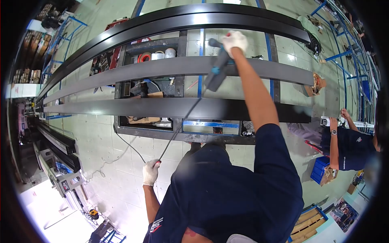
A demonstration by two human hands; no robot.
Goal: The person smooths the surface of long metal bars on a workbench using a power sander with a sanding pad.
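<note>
My right hand [235, 41], in a white glove with red at the fingertips, is closed on the handle end of a grey and teal power tool [219, 69]. The tool is over the middle dark metal bar [162, 68] and blurred at its edges. A black cable [180, 125] runs from the tool's lower end down to my left hand [151, 172]. That gloved hand is closed around the cable, in front of the frame's near edge. Two more long dark bars, the nearest bar [146, 107] and the far bar [170, 20], lie across the frame.
Under the bars, a metal frame [219, 139] holds trays with tape rolls [144, 57] and tools. A co-worker [348, 148] stands at the right, near a blue bin [320, 169]. Blue racks [346, 52] stand at the far right, more bars [56, 141] at the left.
</note>
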